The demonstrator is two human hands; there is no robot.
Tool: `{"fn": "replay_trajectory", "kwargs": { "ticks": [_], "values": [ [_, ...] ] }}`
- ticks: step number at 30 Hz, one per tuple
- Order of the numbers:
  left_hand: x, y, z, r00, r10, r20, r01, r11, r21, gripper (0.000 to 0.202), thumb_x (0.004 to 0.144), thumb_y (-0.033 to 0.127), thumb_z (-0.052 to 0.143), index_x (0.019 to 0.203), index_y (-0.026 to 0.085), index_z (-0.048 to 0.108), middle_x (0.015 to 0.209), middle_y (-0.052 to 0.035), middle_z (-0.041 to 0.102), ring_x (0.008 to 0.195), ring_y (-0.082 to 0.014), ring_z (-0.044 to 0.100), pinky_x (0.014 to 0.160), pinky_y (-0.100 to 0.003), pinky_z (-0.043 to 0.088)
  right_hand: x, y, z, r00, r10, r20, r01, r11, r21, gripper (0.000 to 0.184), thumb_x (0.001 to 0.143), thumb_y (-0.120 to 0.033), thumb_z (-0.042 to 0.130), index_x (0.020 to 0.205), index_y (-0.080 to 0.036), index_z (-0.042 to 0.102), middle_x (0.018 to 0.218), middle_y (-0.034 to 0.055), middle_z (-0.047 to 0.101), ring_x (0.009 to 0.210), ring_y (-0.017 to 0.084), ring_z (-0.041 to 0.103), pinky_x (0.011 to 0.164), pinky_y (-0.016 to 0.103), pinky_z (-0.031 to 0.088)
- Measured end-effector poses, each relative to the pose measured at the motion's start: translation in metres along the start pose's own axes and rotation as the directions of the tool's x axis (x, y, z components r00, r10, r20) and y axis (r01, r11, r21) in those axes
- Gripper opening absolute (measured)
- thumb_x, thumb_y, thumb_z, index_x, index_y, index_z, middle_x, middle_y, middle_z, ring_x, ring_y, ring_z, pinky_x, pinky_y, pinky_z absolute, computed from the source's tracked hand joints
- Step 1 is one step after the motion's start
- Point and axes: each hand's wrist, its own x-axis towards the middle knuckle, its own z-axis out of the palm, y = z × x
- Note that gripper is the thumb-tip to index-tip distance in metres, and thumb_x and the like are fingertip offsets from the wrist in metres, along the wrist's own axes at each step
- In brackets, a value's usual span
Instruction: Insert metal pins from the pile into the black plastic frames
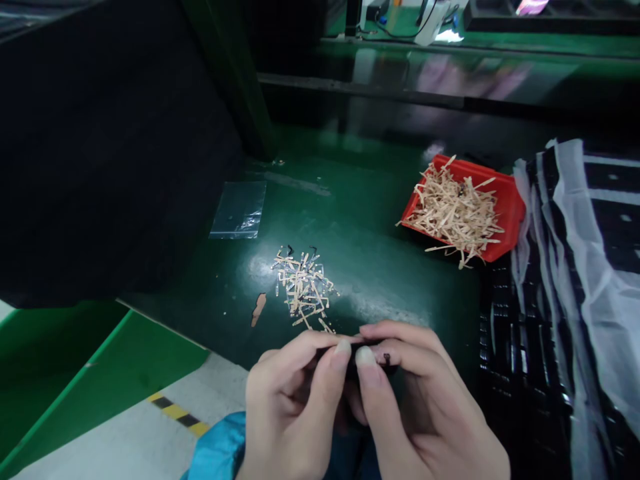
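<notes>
1. The left hand point(287, 407) is mostly closed, its thumb and fingers curled in and pinching a small dark piece point(373, 360); the piece is largely hidden by the fingers, so its exact shape cannot be told.
2. The right hand point(415, 400) is also mostly closed, gripping the other end of the same piece between thumb and fingers; the two hands nearly touch, just above the near edge of the green table point(360, 220).
3. A blue sleeve point(217, 450) shows below the left hand.
4. Just beyond the hands, a loose pile of thin tan strips point(303, 290) lies on the table, with a few dark bits at its far side; a larger tan scrap point(258, 310) lies just left of the pile.
5. Toward the table's right side sits a red tray point(510, 207), heaped with more tan strips point(453, 217) that spill over its rim.
6. A clear plastic bag point(239, 210) lies flat further left, beside a black panel point(115, 147).
7. A black crate point(500, 333) stands along the right edge, partly covered by a white plastic sheet point(600, 267).
</notes>
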Motion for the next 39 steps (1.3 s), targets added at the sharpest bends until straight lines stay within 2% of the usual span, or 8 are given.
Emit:
{"fn": "replay_trajectory", "kwargs": {
  "ticks": [5,9,14,18,21,28,34,39],
  "values": [
    [-0.001,0.001,0.006,0.997,0.014,-0.078,-0.016,0.999,-0.035,0.022,0.095,0.03,0.071,0.082,0.018,0.085,0.052,0.0009,0.065,0.041,-0.0068,0.055,0.039,-0.011,0.042,0.001,0.001,0.0,1.0,0.0,0.003,0.0,1.0,0.004,0.016,0.094,-0.009,0.066,0.097,-0.024,0.067,0.106,0.0003,0.072,0.09,0.009,0.076,0.08,0.015,0.062],
    [-0.001,0.001,0.008,0.996,0.055,-0.076,-0.06,0.997,-0.057,0.022,0.096,0.026,0.07,0.082,0.019,0.086,0.048,0.003,0.06,0.039,-0.0047,0.05,0.039,-0.01,0.037,0.002,0.001,-0.001,1.0,-0.015,-0.016,0.015,1.0,0.007,0.016,0.093,-0.008,0.067,0.096,-0.024,0.067,0.105,0.0003,0.072,0.092,0.009,0.075,0.08,0.016,0.061],
    [0.001,0.001,0.004,0.999,0.003,0.044,0.001,0.997,-0.081,0.029,0.1,0.04,0.069,0.099,0.017,0.087,0.059,-0.0017,0.068,0.046,-0.0092,0.058,0.043,-0.015,0.044,0.002,0.0,-0.005,0.999,-0.037,-0.038,0.036,0.999,-0.026,0.016,0.092,-0.009,0.069,0.097,-0.024,0.069,0.106,0.0008,0.073,0.096,0.011,0.076,0.081,0.017,0.061],
    [0.001,0.0,-0.004,0.98,-0.105,0.172,0.138,0.972,-0.192,0.051,0.104,0.057,0.057,0.112,0.014,0.084,0.064,-0.0064,0.071,0.057,-0.0147,0.064,0.051,-0.02,0.051,0.002,-0.001,-0.007,0.996,0.074,-0.052,-0.074,0.997,-0.007,0.015,0.093,-0.011,0.068,0.097,-0.026,0.069,0.11,0.0006,0.073,0.098,0.012,0.075,0.08,0.018,0.062],
    [0.001,0.001,-0.006,0.97,-0.139,0.202,0.179,0.963,-0.199,0.05,0.105,0.056,0.056,0.114,0.014,0.083,0.066,-0.0059,0.071,0.059,-0.015,0.063,0.052,-0.021,0.052,0.002,0.0,-0.006,0.995,0.085,-0.047,-0.086,0.996,-0.001,0.014,0.094,-0.012,0.069,0.098,-0.026,0.069,0.11,0.0007,0.073,0.099,0.012,0.075,0.08,0.019,0.062],
    [0.002,0.003,-0.001,0.99,-0.096,0.099,0.097,0.995,-0.007,0.033,0.103,0.043,0.063,0.106,0.017,0.083,0.063,-0.0019,0.07,0.051,-0.0097,0.059,0.047,-0.016,0.048,0.003,0.001,-0.005,0.998,0.054,-0.024,-0.055,0.998,-0.04,0.014,0.093,-0.012,0.068,0.097,-0.026,0.068,0.107,-0.0005,0.073,0.097,0.011,0.076,0.084,0.019,0.062],
    [0.001,0.002,0.005,0.999,-0.047,0.009,0.047,0.999,0.019,0.029,0.102,0.039,0.066,0.095,0.016,0.082,0.056,0.0001,0.067,0.044,-0.0068,0.058,0.044,-0.012,0.045,0.003,0.001,-0.005,0.999,0.025,-0.025,-0.026,0.999,-0.046,0.014,0.091,-0.011,0.069,0.095,-0.025,0.069,0.104,0.0014,0.075,0.095,0.014,0.077,0.08,0.022,0.063],
    [0.001,0.001,0.007,0.999,-0.006,-0.039,0.008,0.998,0.064,0.03,0.1,0.038,0.068,0.09,0.015,0.083,0.049,0.0022,0.059,0.041,-0.009,0.058,0.041,-0.014,0.045,0.003,0.002,-0.005,1.0,0.021,-0.01,-0.021,0.999,-0.039,0.015,0.092,-0.011,0.068,0.096,-0.025,0.069,0.103,0.0014,0.075,0.094,0.013,0.077,0.079,0.02,0.063]
  ]
}}
